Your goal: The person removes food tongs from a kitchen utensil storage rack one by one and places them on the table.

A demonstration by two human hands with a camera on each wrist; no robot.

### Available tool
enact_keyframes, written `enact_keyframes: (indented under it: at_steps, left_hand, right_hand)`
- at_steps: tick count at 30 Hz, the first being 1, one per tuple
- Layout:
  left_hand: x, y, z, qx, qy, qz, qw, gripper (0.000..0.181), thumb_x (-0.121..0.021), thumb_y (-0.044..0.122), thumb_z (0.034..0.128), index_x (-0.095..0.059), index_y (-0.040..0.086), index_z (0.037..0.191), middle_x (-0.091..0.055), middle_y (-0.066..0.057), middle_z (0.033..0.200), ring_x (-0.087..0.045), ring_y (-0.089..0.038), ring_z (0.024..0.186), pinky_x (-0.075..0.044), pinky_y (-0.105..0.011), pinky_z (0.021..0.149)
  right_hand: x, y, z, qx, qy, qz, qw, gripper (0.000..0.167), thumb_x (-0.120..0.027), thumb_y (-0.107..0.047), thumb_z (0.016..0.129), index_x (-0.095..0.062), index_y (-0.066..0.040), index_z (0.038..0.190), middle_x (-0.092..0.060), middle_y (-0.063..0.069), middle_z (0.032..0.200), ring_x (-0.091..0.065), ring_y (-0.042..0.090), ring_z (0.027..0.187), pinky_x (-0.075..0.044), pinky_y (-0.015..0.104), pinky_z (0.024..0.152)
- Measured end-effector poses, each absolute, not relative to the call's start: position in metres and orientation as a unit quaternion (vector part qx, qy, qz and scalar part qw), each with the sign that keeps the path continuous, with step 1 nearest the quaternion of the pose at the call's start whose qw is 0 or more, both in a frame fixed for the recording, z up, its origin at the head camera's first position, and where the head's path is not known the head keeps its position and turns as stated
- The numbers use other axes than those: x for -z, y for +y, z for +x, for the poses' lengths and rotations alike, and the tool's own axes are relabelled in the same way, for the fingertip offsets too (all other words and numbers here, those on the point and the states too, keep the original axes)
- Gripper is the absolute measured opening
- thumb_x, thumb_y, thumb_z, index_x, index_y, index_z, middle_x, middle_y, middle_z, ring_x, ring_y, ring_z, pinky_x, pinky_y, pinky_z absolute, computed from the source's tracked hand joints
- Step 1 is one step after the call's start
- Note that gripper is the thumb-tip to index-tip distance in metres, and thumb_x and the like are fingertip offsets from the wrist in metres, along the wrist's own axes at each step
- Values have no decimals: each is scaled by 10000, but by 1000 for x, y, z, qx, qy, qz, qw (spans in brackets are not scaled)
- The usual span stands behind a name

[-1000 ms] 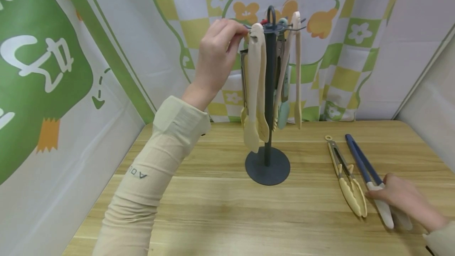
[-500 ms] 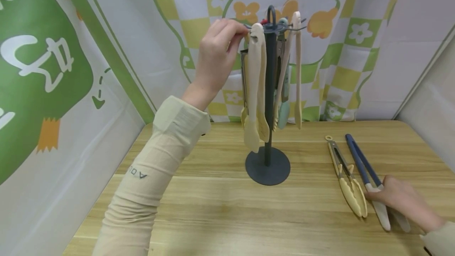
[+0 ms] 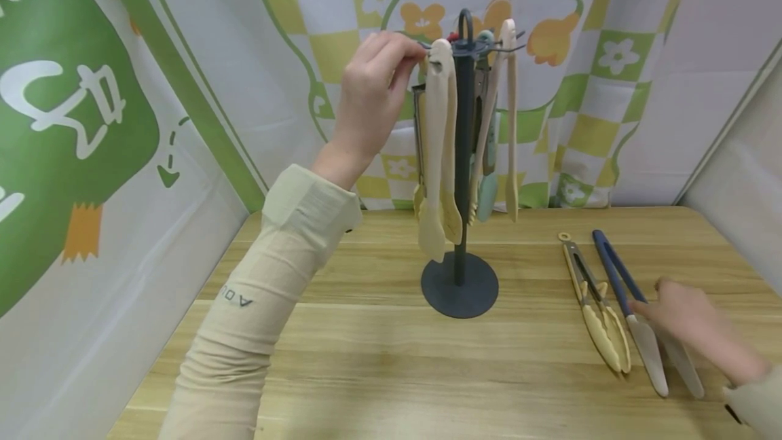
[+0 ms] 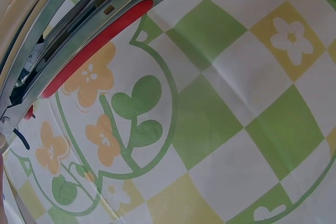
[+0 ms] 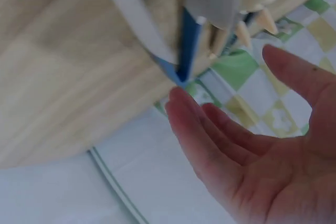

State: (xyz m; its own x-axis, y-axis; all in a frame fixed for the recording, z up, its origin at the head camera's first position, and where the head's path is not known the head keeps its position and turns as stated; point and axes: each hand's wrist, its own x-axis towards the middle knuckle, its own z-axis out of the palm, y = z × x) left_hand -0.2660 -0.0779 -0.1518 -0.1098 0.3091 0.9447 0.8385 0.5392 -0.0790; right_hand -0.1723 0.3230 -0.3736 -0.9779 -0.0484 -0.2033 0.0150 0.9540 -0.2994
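Note:
My left hand pinches the end of a hook at the top of a dark metal hanging rack. Cream tongs hang right beside those fingertips; another pale pair and teal-tipped tongs hang farther right. The left wrist view shows metal tongs with red handles close up. At the right of the table lie navy-handled tongs with grey-white heads. Over them hovers my right hand, fingers spread and thumb apart, holding nothing in the right wrist view.
Yellow tongs with a steel body lie just left of the navy-handled pair. A patterned cloth wall rises behind the wooden table, with pale side walls on both sides.
My right hand has let go of the navy-handled tongs and lifted slightly; their heads shifted a little to the left earlier. The left hand stays at the rack.

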Motion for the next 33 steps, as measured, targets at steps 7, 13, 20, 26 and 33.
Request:
enact_keyframes:
  at_steps: [7, 13, 20, 26, 33]
  left_hand:
    - [152, -78, -266, 253, -702, -408, 526, 169, -514, 32, 915, -642, -59, 851, -644, -146, 866, -558, -244, 828, -443, -225, 780]
    - [153, -78, -266, 251, -701, -409, 528, 170, -511, 31, 916, -641, -58, 853, -644, -146, 868, -562, -244, 835, -442, -221, 792]
    - [153, -78, -267, 253, -698, -412, 528, 176, -508, 34, 919, -641, -59, 851, -643, -145, 864, -560, -244, 832, -442, -220, 789]
    - [153, -78, -267, 254, -698, -411, 528, 171, -516, 35, 915, -641, -60, 849, -644, -146, 865, -561, -245, 831, -442, -220, 787]
    - [153, -78, -266, 254, -698, -411, 528, 171, -514, 34, 915, -642, -60, 852, -644, -147, 867, -562, -246, 836, -439, -214, 803]
  right_hand:
    - [356, 301, -170, 185, 982, -11, 35, 781, -454, -443, 919, -302, 268, 1205, -488, 76, 594, -409, 132, 429, -363, 284, 381]
    - [344, 287, -175, 178, 983, -36, -12, 734, -469, -431, 920, -356, 236, 1203, -575, 328, 910, -571, 287, 609, -451, 356, 461]
    - [337, 269, -182, 210, 974, -39, -82, 701, -474, -436, 916, -391, 193, 1212, -525, 379, 1056, -558, 470, 870, -482, 504, 630]
    - [326, 250, -188, 244, 961, -39, -123, 680, -464, -445, 920, -409, 158, 1230, -530, 349, 1089, -537, 462, 934, -459, 541, 686]
    - [313, 231, -193, 282, 945, -35, -162, 648, -495, -424, 911, -407, 121, 1251, -517, 321, 1129, -518, 443, 979, -433, 557, 758]
